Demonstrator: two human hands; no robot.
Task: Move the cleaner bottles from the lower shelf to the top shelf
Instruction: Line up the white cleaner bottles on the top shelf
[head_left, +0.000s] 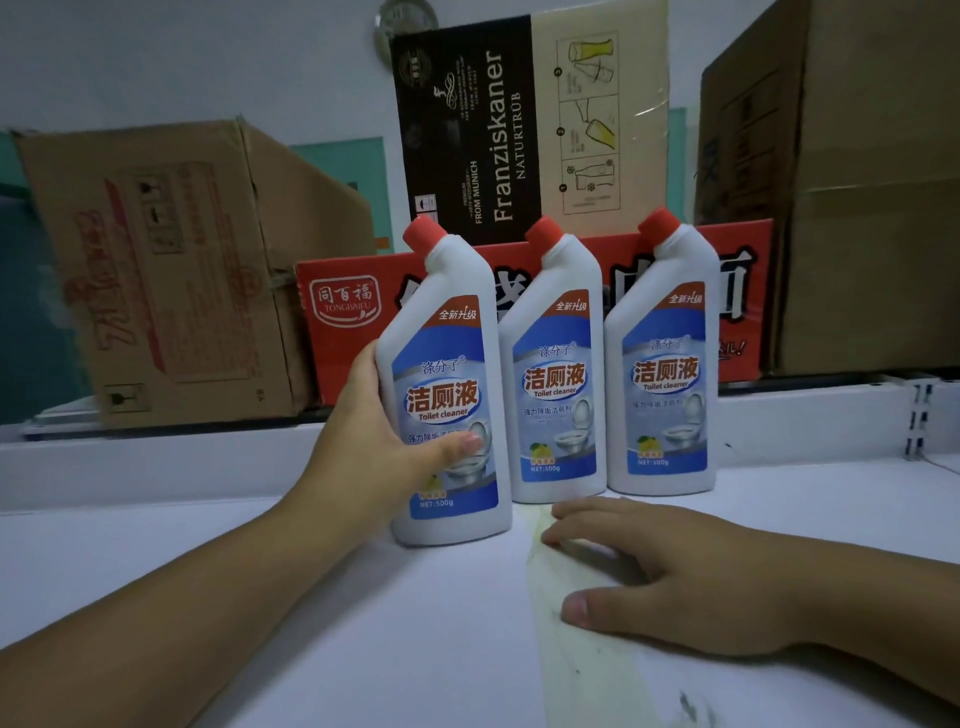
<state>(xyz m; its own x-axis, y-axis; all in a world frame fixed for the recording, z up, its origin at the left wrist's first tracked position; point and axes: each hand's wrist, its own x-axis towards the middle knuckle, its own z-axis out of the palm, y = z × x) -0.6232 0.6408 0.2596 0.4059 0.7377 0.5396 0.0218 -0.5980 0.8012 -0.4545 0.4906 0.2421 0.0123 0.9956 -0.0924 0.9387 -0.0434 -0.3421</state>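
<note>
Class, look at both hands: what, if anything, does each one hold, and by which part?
The left hand holds the leftmost cleaner bottle around its lower body, thumb across the label. The right hand holds nothing; it rests flat on the white shelf.

Three cleaner bottles (444, 395) (553, 374) (662, 364), four cardboard boxes (171, 270) (530, 130) (353, 322) (852, 182), two hands (363, 441) (691, 577).

White shelf (311, 597) carries three upright cleaner bottles (556, 395) and a resting right hand (691, 577).

White shelf (311, 597), yellowish stain near front. Behind: brown cardboard box (171, 270) tilted at left, red carton (353, 322) centre, dark beer box (467, 130) above it, large brown box (857, 182) right. Pale wall (208, 52), dim light.
</note>
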